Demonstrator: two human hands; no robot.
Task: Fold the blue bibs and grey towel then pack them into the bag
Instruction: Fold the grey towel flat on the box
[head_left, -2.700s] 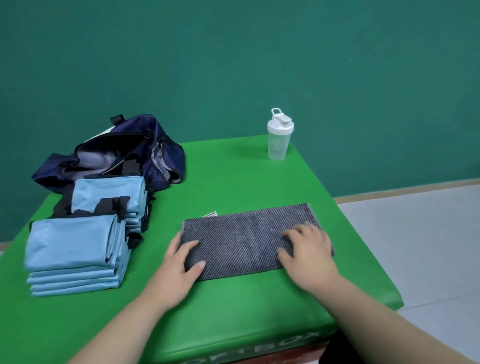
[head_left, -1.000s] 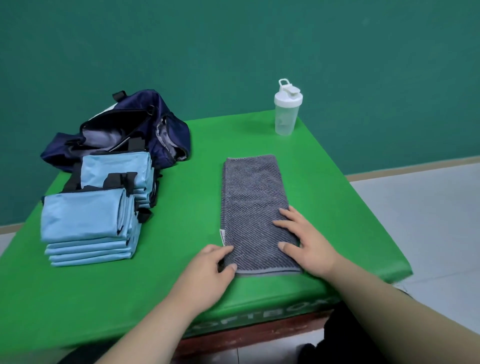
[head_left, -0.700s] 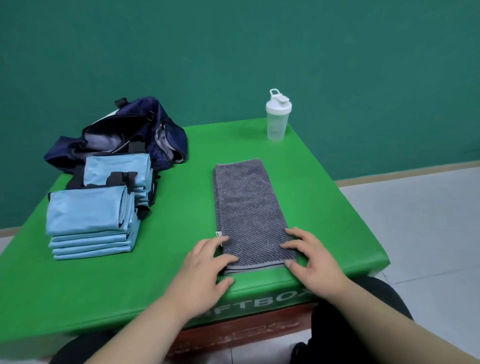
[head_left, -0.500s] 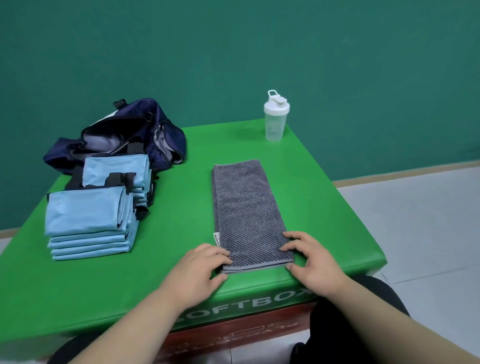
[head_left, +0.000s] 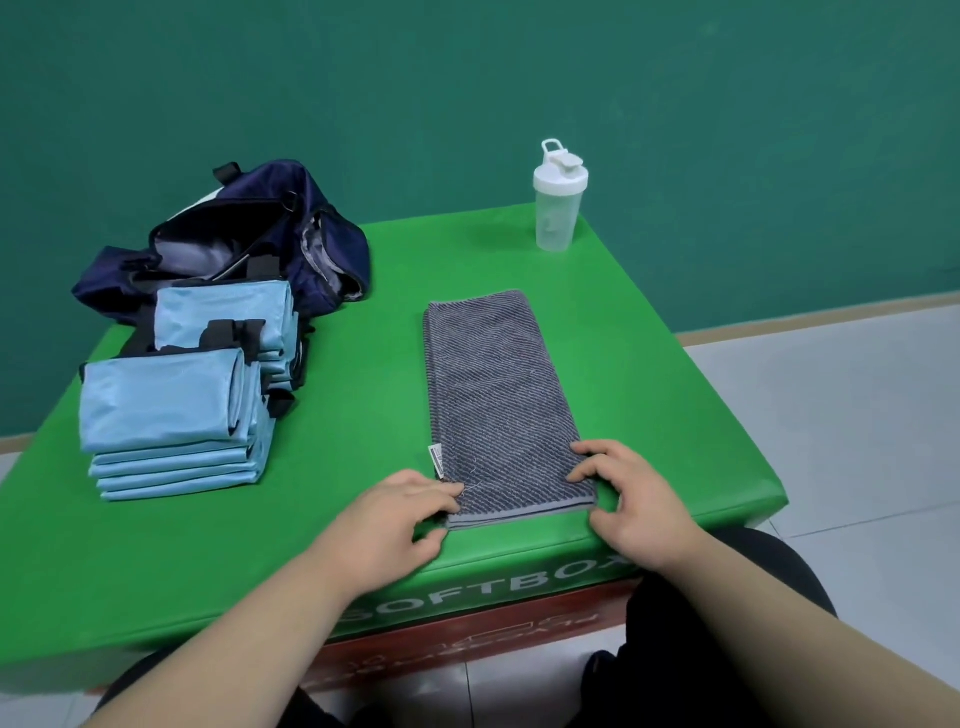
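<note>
Pinches at both near corners are what we have. Our left grip (head_left: 405, 512) nips the near-left corner of the towel (head_left: 498, 395), fingertips on top and thumb tucked at the edge. Our right grip (head_left: 636, 496) does the same at the near-right corner. Neither is slack or balled up empty.

We judge that this hold is there to lift the near end evenly and carry it over to the far end, halving the strip. The towel lies flat as a long narrow band running away from us, its near end close to the front edge of the desk (head_left: 649, 364). Layers show along that near end, so it looks to be folded at least once. A small white tag (head_left: 435, 460) juts from its left edge, just beyond our left grip.

Left of the towel and apart from it, the bibs (head_left: 166, 405) sit folded in two stacks, one behind the other, with black straps showing between them. They look finished to us. The bag (head_left: 270, 239) lies right behind the far stack, its mouth gaping toward us, handy for packing. Nothing blue or grey shows inside it.

A lidded bottle (head_left: 558, 208) stands alone near the far right corner.

The desk is a green padded block with "SOFTBOX" printed on its front. Behind it is a dark green wall, and at right a pale tiled floor (head_left: 857, 415).
</note>
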